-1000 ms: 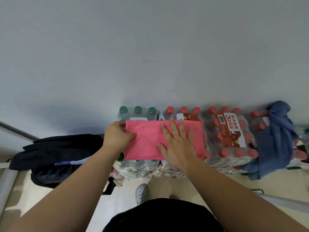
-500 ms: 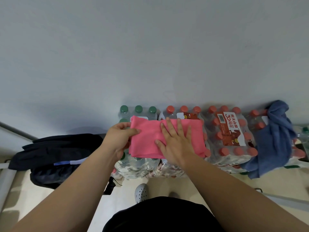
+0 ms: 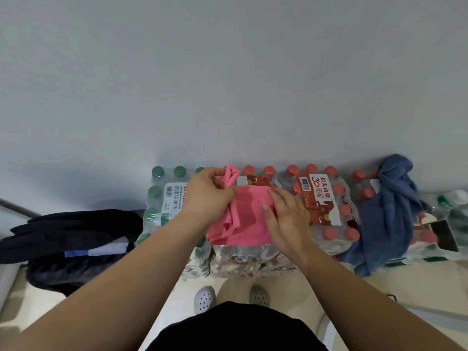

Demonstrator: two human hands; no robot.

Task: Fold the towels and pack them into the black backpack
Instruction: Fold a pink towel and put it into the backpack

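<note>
I see the pink towel point(image 3: 249, 219) lying partly folded on top of the shrink-wrapped bottle packs point(image 3: 326, 198), its right part flat under my right hand point(image 3: 286, 219), its left edge bunched into ridges and lifted where my left hand point(image 3: 205, 196) grips it. The blue towel point(image 3: 387, 214) is unfolded, a crumpled heap draped over the packs well to the right, one end hanging down their front. The black backpack point(image 3: 71, 234) lies slumped just left of the packs, a white and blue strip across it.
</note>
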